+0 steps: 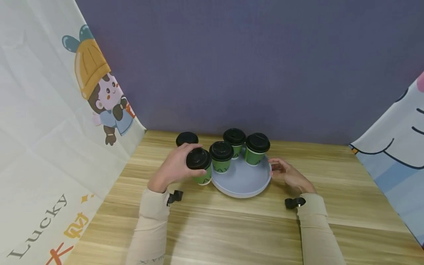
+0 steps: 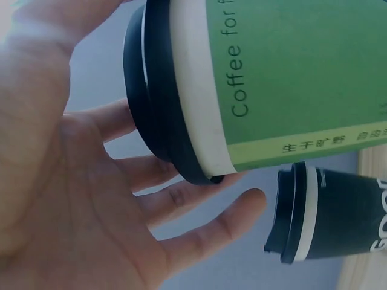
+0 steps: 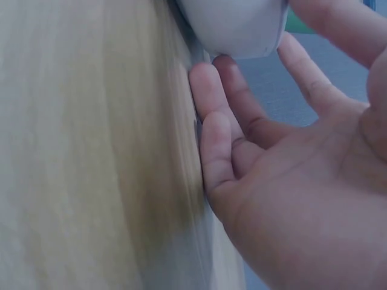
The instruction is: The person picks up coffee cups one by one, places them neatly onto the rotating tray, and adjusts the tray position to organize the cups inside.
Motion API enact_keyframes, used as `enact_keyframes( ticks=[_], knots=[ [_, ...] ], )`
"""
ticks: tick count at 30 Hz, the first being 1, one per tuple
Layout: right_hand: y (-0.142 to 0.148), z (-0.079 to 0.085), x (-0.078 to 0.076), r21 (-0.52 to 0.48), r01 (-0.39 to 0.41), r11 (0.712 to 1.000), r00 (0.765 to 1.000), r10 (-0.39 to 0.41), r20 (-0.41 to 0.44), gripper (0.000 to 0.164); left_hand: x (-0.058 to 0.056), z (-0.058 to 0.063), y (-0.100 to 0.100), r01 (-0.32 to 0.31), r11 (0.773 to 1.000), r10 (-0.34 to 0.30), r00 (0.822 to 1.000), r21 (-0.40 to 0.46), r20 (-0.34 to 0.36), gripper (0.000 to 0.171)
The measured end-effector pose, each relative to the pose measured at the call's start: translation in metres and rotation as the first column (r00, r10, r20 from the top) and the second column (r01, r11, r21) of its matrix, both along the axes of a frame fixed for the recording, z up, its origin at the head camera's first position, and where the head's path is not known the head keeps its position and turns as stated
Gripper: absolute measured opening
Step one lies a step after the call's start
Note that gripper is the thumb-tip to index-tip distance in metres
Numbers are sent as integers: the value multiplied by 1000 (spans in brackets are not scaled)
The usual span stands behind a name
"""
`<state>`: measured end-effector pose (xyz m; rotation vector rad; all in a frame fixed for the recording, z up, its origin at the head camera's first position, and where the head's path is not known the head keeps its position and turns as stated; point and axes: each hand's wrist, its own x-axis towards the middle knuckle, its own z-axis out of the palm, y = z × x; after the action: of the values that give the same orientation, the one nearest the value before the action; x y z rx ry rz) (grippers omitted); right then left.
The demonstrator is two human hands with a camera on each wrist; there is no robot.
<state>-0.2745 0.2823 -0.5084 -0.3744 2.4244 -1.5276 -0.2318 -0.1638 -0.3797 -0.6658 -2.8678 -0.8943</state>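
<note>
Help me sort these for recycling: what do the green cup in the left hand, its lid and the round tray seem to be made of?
Green cup: probably matte paper, judging by its printed surface and plain pale top band.
Lid: likely satin black plastic, given its crisp moulded rim.
Round tray: smooth with low sheen; its even, unpatterned surface suggests plastic, though ceramic is possible.

The left sleeve (image 1: 149,228) is pale beige, with small dark lettering (image 1: 154,259) along it. A small black fitting (image 1: 175,197) sits beside its cuff. Right of that sleeve, a matching beige right sleeve (image 1: 318,232) meets another black fitting (image 1: 294,202).
</note>
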Motion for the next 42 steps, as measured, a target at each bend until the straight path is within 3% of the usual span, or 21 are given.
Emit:
enact_keyframes(
  ticks=[4, 13, 19, 30, 37, 42],
  knots=[
    [-1, 0, 1, -7, -13, 1000, 1000, 13, -3, 60, 2, 1, 8, 28, 1000, -28, 999, 10, -34, 86],
    [-2, 1, 2, -26, -44, 999, 999, 43, -11, 58, 8, 1, 26, 64, 998, -64, 997, 4, -41, 87],
    [-1, -2, 0, -50, -50, 997, 999, 51, 3, 58, 9, -1, 38, 83, 997, -84, 992, -11, -97, 88],
    [-1, -2, 0, -93, -78, 993, 996, 83, 45, 65, 10, -11, 61, 66, 998, -64, 985, 7, -160, 90],
    [-3, 0, 1, -115, -90, 989, 995, 94, 35, 68, 9, -20, 73, 69, 996, -79, 969, -49, -235, 89],
    [-3, 0, 2, -112, -103, 988, 993, 108, 40, 71, 7, -25, 77, 72, 994, -90, 965, -85, -246, 89]
  ],
)
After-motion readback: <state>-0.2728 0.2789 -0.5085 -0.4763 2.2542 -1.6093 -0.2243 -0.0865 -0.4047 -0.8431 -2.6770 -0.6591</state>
